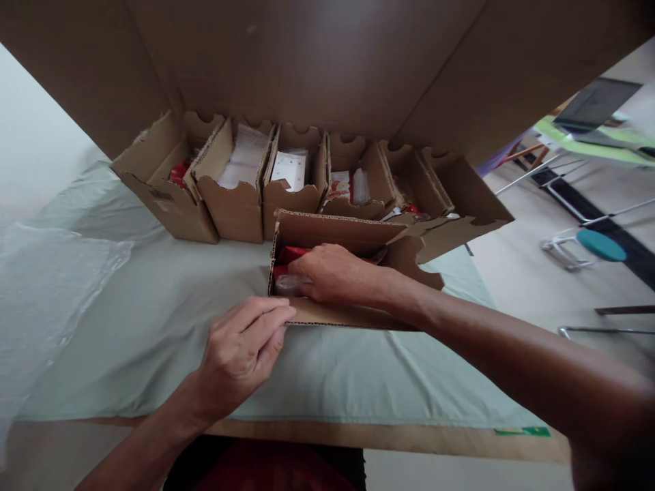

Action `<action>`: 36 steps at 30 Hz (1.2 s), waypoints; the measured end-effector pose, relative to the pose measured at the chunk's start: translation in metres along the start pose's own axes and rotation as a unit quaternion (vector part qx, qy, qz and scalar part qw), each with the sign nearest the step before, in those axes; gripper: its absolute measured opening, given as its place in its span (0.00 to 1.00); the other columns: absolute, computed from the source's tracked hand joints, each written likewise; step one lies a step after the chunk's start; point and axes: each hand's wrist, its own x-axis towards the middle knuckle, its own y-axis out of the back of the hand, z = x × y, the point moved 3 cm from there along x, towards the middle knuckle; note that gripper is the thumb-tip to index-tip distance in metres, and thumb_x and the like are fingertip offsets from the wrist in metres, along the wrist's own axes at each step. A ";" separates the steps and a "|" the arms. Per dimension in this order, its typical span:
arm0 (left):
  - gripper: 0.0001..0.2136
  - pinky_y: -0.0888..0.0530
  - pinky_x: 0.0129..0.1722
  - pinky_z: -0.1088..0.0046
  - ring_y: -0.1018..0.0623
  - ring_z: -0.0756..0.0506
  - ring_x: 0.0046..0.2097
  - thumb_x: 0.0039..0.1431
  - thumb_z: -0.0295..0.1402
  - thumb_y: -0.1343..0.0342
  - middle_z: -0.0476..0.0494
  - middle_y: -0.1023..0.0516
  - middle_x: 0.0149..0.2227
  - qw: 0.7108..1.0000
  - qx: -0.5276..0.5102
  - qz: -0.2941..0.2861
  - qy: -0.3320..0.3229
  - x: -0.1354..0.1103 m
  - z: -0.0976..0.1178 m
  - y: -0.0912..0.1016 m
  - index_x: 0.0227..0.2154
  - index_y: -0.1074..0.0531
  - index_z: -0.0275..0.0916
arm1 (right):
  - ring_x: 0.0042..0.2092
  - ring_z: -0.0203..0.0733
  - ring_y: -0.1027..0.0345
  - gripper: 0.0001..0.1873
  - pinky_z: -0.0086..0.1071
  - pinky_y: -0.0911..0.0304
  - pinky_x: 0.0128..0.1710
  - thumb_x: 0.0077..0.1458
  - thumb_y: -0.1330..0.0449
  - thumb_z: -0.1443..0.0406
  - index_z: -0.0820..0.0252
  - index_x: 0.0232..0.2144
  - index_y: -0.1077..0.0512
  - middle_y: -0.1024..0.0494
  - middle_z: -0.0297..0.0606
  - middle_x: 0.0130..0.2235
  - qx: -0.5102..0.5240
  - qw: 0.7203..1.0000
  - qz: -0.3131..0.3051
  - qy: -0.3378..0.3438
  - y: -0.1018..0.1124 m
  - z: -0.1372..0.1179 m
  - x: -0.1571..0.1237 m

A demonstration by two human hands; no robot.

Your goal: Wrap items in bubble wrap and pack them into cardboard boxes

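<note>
A small open cardboard box (338, 315) lies lengthwise on the green cloth in front of me. My left hand (245, 341) pinches its near left corner, thumb and fingers on the cardboard edge. My right hand (338, 273) reaches down inside the box with its fingers curled. Beside those fingers lie a red packet (291, 254) and a clear plastic-wrapped item (290, 284). The right fingertips are partly hidden, so I cannot see exactly what they grip.
Behind stands a row of several cardboard bins (233, 211) with wrapped goods, beneath a large cardboard panel (307, 61). Bubble wrap (51, 286) lies at the left on the green cloth (153, 327). At right are a teal stool (601, 245) and a green table (588, 143) with a laptop.
</note>
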 end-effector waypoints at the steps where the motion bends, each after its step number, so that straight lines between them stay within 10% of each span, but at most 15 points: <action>1: 0.10 0.22 0.45 0.74 0.18 0.49 0.43 0.65 0.21 0.46 0.42 0.18 0.42 1.000 0.004 0.003 0.003 0.001 0.000 -0.001 0.44 0.24 0.35 | 0.39 0.47 0.23 0.12 0.33 0.42 0.33 0.63 0.43 0.63 0.59 0.43 0.20 0.17 0.44 0.42 0.005 1.000 -0.009 0.000 -0.001 -0.001 0.001; 15: 0.10 0.22 0.44 0.74 0.18 0.49 0.41 0.64 0.22 0.46 0.46 0.18 0.39 0.999 0.030 0.039 0.015 0.004 -0.002 -0.005 0.43 0.24 0.39 | 0.40 0.48 0.23 0.15 0.33 0.37 0.37 0.62 0.42 0.60 0.61 0.44 0.20 0.16 0.46 0.43 0.028 0.999 -0.036 0.016 0.005 -0.001 0.002; 21: 0.11 0.23 0.40 0.72 0.22 0.51 0.34 0.64 0.25 0.44 0.43 0.20 0.42 0.994 0.046 0.089 0.037 0.001 0.003 -0.004 0.48 0.26 0.38 | 0.43 0.44 0.24 0.13 0.33 0.36 0.43 0.63 0.43 0.63 0.60 0.40 0.19 0.16 0.42 0.43 0.114 0.962 0.248 -0.015 0.035 0.015 -0.101; 27: 0.22 0.24 0.42 0.69 0.22 0.47 0.41 0.60 0.39 0.39 0.39 0.23 0.49 0.940 -0.113 0.197 0.254 -0.041 -0.034 -0.011 0.56 0.29 0.39 | 0.38 0.46 0.23 0.16 0.37 0.31 0.39 0.61 0.41 0.53 0.57 0.35 0.20 0.16 0.41 0.36 0.302 0.785 0.477 -0.254 -0.067 0.056 -0.213; 31: 0.25 0.26 0.51 0.67 0.24 0.42 0.56 0.61 0.48 0.44 0.36 0.26 0.60 0.839 -0.305 0.158 0.422 -0.048 -0.073 -0.053 0.57 0.29 0.40 | 0.53 0.56 0.26 0.32 0.45 0.29 0.45 0.48 0.33 0.49 0.60 0.51 0.24 0.21 0.52 0.55 0.412 0.777 0.404 -0.251 -0.151 0.077 -0.177; 36: 0.23 0.30 0.60 0.66 0.25 0.41 0.61 0.61 0.52 0.49 0.41 0.18 0.52 0.763 -0.451 0.169 0.431 -0.024 -0.084 -0.098 0.48 0.22 0.41 | 0.61 0.59 0.33 0.49 0.52 0.36 0.57 0.41 0.30 0.42 0.61 0.60 0.32 0.27 0.53 0.61 0.527 0.751 0.374 -0.134 -0.167 0.079 -0.112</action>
